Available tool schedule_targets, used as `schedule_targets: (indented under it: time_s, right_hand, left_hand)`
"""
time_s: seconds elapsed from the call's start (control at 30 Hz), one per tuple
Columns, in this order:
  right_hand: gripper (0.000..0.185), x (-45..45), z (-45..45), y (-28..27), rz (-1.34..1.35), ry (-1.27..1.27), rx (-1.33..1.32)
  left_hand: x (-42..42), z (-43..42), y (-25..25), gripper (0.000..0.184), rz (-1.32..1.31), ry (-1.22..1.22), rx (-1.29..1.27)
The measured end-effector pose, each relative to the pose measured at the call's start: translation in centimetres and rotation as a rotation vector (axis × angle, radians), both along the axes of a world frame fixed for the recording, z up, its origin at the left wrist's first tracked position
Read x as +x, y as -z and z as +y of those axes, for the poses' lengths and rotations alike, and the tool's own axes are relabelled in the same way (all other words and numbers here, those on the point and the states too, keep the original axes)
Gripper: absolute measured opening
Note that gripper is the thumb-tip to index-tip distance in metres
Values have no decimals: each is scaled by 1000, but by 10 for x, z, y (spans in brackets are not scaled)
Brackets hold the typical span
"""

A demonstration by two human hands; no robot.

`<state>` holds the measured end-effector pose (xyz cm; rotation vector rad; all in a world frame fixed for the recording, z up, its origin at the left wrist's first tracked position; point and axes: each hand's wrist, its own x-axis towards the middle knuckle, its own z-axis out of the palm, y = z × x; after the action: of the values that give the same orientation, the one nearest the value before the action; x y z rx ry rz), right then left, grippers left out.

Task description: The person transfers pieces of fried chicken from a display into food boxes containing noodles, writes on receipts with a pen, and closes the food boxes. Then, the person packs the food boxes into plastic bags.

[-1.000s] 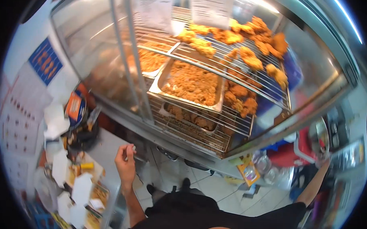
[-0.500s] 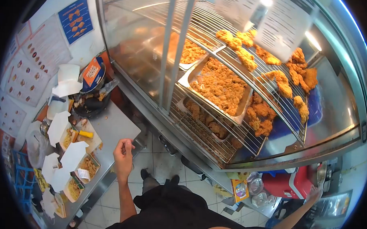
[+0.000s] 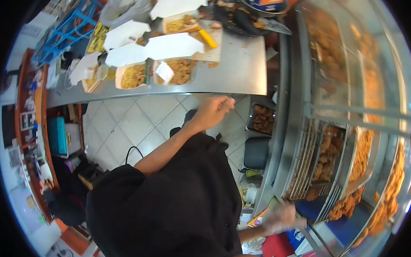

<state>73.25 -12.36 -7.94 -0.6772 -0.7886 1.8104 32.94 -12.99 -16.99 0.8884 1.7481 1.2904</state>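
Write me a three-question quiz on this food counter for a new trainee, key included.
1. True or false: the white card food boxes on the silver metal table stand open.

2. Multiple choice: of the person's bent left hand and lower right hand, which is closer to the glass-and-metal display cabinet?
A) the left
B) the right
C) both equally close

3. Short answer: where does the small white square item lie?

Key:
1. True
2. B
3. In one of the open boxes
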Motion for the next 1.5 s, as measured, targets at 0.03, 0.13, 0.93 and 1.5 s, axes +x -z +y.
schedule_targets:
  time_s: [0.03,0.13,0.93,1.5]
  right_hand:
    - [52,-38,17,32,-79,13,-195]
    - [57,-177,49,115,-783,-147,-85]
    - [20,-452,162,191,-1411,-107,884]
    - [39,-464,306,265,-1166,464,630]
  left_hand:
    - [-24,-15,14,37,19,-83,-20]
    - [-101,-83,75,38,212,-381,-12]
    - [-135,136,110,53,236,-217,224]
    - [-241,-54,26,15,232,-430,282]
